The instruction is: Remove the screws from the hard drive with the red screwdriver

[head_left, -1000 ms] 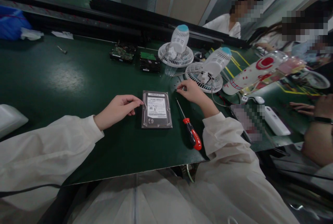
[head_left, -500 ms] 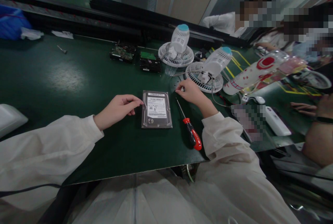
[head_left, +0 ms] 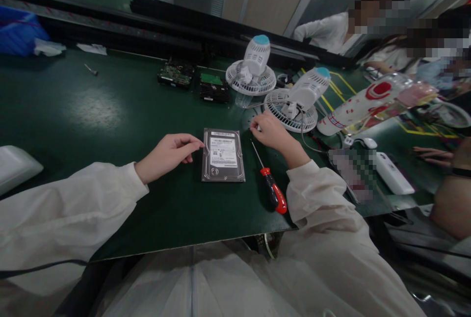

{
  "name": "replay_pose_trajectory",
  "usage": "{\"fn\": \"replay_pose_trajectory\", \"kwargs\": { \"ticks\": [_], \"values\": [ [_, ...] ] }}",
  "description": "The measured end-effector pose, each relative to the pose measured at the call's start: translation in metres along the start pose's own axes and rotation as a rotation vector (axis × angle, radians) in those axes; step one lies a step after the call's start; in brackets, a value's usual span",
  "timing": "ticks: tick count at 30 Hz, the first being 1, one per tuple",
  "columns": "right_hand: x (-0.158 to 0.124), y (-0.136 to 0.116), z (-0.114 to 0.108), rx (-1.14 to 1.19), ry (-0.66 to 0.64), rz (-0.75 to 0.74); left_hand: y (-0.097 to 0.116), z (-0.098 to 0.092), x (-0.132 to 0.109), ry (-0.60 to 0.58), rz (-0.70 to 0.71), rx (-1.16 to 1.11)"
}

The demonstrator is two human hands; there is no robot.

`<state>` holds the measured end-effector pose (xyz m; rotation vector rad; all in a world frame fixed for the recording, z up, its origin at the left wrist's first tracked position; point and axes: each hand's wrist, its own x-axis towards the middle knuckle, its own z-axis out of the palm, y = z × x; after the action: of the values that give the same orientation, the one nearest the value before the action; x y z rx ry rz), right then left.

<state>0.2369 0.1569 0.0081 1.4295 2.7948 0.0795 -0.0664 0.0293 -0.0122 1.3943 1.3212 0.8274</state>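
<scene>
A hard disk drive (head_left: 222, 154), label side up, lies flat on the green table. My left hand (head_left: 171, 155) is at its left edge, thumb and index finger pinched together, the tips touching or nearly touching the casing. Anything between those fingertips is too small to make out. Right of the drive, my right hand (head_left: 267, 129) is closed in a pinch over a small clear dish (head_left: 250, 117) with tiny dark bits in it. What the fingers hold is hidden. Below this hand lies a screwdriver (head_left: 272, 187) with a red and black handle, its tip pointing away from me.
Two more drives, one with a bare circuit board (head_left: 175, 72) and one with a green board (head_left: 214, 87), sit farther back. Two white fans (head_left: 290, 106) lie face down. At right are a patterned bottle (head_left: 353, 106), a phone (head_left: 349, 174), a white device (head_left: 393, 173) and a co-worker's hand (head_left: 434, 154).
The whole view has shifted slightly to the right. Both hands keep their places beside the drive and over the dish; the drive and screwdriver have not visibly moved on the table.
</scene>
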Motion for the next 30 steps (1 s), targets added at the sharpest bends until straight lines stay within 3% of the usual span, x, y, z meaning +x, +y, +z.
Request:
{"fn": "replay_pose_trajectory", "kwargs": {
  "ticks": [13, 21, 25, 30],
  "values": [
    [0.000, -0.007, -0.011, -0.040, -0.125, -0.006, -0.003, -0.001, 0.001, -0.012, 0.010, 0.030],
    [0.000, -0.002, -0.018, 0.213, -0.147, -0.025, -0.001, -0.001, -0.001, -0.008, 0.005, 0.009],
    [0.015, -0.015, -0.030, 0.420, -0.171, -0.132, 0.003, -0.002, 0.002, 0.055, -0.019, -0.017],
    [0.055, -0.048, -0.032, 0.594, -0.260, -0.258, 0.013, 0.002, 0.011, 0.152, -0.036, -0.027]
  ]
}}
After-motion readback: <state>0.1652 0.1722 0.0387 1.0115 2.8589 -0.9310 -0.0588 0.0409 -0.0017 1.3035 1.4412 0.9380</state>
